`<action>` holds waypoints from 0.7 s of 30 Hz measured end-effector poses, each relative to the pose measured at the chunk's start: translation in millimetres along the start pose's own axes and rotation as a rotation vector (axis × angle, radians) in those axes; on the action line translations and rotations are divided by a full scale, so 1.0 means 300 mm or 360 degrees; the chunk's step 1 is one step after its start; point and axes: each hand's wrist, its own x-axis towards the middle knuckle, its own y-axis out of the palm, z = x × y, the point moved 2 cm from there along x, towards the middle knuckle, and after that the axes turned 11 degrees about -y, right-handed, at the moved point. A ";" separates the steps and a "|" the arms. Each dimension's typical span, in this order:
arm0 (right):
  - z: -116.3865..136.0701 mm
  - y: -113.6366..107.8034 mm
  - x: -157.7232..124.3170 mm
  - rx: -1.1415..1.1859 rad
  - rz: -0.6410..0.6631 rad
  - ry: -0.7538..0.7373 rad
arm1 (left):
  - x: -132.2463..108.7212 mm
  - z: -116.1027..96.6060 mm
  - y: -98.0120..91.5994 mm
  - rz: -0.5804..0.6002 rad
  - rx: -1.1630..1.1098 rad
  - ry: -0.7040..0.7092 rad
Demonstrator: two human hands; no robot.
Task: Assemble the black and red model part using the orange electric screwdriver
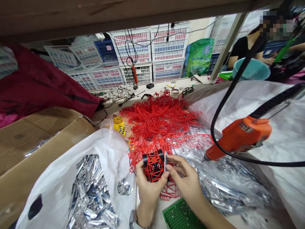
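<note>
Crates stand stacked beyond the table, where, before heaped red frames, the left hand curls half-closed around a red-and-black assembly and the right hand pinches a thin plate at its side, which might slip if that narrow grip loosens.

6 o'clock: red lattice frame on black cylinder; thin silvery piece alongside. Centre: red openwork heap. 3 o'clock: orange driver, black cable. 5: green gridded tray. 7–8: shiny silver strips, bluish glints. 9–10: maroon cloth.
</note>
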 end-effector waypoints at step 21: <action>-0.007 -0.074 0.087 -0.0271 0.0663 -0.0749 | 0.062 0.029 -0.002 0.0188 -0.0728 -0.0942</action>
